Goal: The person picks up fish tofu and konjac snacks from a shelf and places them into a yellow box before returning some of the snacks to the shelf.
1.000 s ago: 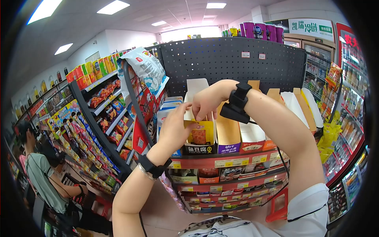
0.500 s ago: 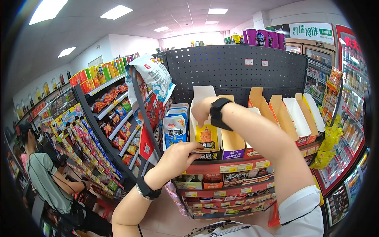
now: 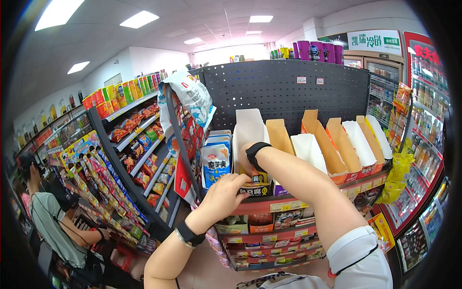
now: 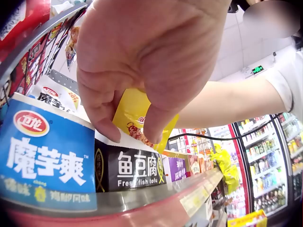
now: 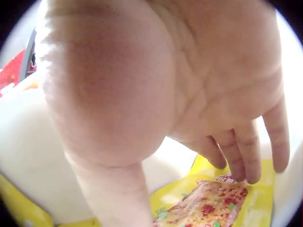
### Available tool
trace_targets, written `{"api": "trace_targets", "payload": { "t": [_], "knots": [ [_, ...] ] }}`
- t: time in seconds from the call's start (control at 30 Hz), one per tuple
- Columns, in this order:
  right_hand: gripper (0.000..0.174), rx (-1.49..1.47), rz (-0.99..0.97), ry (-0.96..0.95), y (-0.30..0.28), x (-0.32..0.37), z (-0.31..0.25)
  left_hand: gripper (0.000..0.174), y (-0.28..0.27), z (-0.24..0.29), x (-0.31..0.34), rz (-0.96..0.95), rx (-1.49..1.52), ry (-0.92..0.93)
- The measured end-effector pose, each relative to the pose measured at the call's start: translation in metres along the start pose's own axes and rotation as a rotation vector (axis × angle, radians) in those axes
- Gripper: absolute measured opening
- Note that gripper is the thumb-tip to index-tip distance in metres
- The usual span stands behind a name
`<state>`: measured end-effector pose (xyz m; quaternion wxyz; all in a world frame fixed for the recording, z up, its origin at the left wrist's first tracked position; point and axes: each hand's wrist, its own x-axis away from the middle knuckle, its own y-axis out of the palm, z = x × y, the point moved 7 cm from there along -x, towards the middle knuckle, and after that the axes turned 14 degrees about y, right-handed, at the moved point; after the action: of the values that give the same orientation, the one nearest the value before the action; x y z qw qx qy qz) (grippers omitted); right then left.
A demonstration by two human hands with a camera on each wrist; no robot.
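A black-fronted box labelled fish tofu stands at the shelf's front with yellow snack packets inside. My left hand is at its front rim, thumb and bent fingers gripping the edge, with a yellow packet showing between them in the left wrist view. Down inside the same box is my right hand, its fingers partly hidden in the head view. In the right wrist view those fingers are fairly straight, their tips over the face of a packet. Blue and white konjac packets stand just left of the box.
Several open cardboard boxes line the shelf to the right, before a black pegboard. A white and blue bag hangs at the upper left. Yellow bags hang on the right. Another person stands at the far left.
My right hand has dropped from above the box down into it. The yellow packet that stood up there now sits lower. My left hand stays at the front rim.
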<state>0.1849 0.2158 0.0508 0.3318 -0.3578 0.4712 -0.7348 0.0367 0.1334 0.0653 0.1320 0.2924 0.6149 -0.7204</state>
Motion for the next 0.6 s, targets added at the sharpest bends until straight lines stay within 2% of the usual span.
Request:
{"api": "trace_targets", "payload": {
  "t": [0.6],
  "knots": [
    [0.039,-0.036,-0.059,0.023,0.015,0.005,0.013,0.02,0.003,-0.004,-0.002,0.038,0.015,0.0]
  ]
}}
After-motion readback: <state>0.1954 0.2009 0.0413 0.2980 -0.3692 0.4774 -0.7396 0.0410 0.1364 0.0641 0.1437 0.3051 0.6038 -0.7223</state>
